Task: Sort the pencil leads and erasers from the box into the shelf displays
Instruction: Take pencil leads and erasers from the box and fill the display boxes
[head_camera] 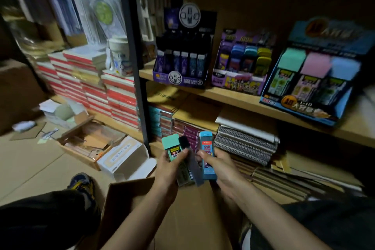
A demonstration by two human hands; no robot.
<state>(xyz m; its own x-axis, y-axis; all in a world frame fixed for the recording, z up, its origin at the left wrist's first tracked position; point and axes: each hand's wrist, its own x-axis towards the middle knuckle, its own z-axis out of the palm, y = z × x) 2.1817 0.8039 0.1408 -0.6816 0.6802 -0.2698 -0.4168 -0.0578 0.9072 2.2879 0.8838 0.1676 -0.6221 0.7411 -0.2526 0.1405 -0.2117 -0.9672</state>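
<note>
**A:** Looking through the head camera, where do you have the lead cases?

**B:** You hold them low in the middle of the frame, over the open cardboard box (142, 199) whose flap edge rises at lower centre. Your left hand (168, 170) is closed around a green-capped lead case (171, 149) and a dark lead case (185, 163), fanned side by side. Your right hand (221, 170) grips a blue lead case (207, 154), thumb across its front. The blue case stands just beside the dark one; whether they touch, you cannot tell.

**A:** And the displays?

**B:** They sit on the wooden shelf (233, 98) across the right half of the frame. The purple display (180, 63) is at centre, near the black upright post (134, 46). The violet eraser display (241, 67) stands just right of it. The blue display (312, 79) is at far right, with its front corner jutting past the shelf's front edge.

**A:** What room do you have to move?

**B:** Between your hands and the shelf edge the space is open, with spiral notebooks (245, 142) stacked on the lower level behind. At lower left the floor is partly bare, though a wooden tray (89, 144) and a white carton (125, 156) crowd the post's foot. Your shoe (82, 184) rests just left of the box flap. Red-edged book stacks (91, 85) fill the left middle.
</note>
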